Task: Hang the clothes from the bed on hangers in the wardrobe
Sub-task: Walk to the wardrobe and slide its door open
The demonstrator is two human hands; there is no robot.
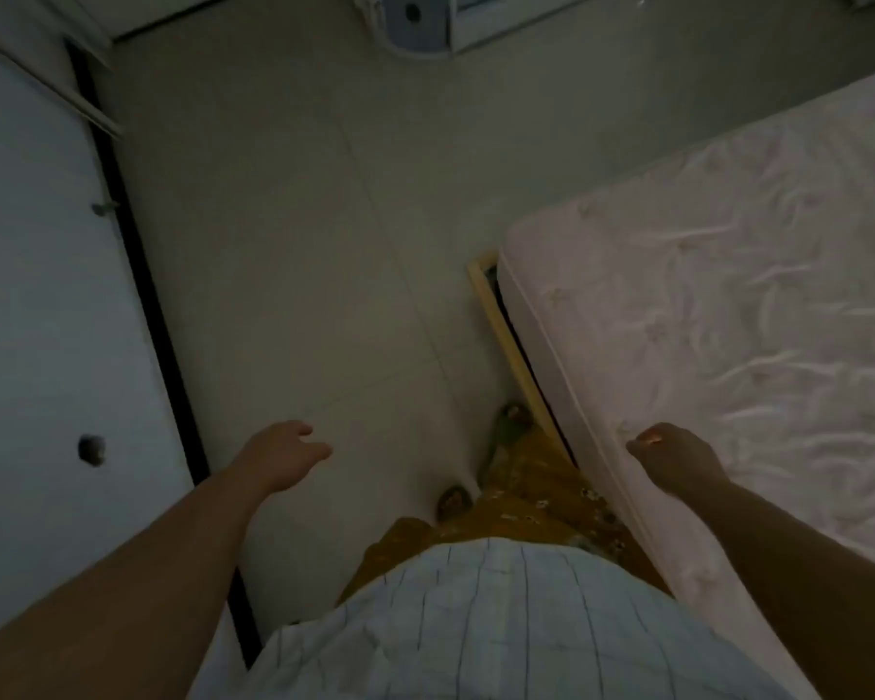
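The room is dim. The bed (728, 275) with a crumpled pale pink sheet fills the right side; no clothes show on the part in view. The white wardrobe door (36, 295) stands shut along the left, with a dark gap at its edge. My left hand (286, 449) hangs over the floor between wardrobe and bed, fingers loose and holding nothing. My right hand (670, 454) hovers above the mattress edge, fingers loosely curled, with nothing in it. No hangers are in view.
A pale tiled floor (299, 219) runs between wardrobe and bed. The wooden bed frame (506, 336) juts out beside the mattress, close to my feet. A white and blue appliance (415, 22) stands at the far wall.
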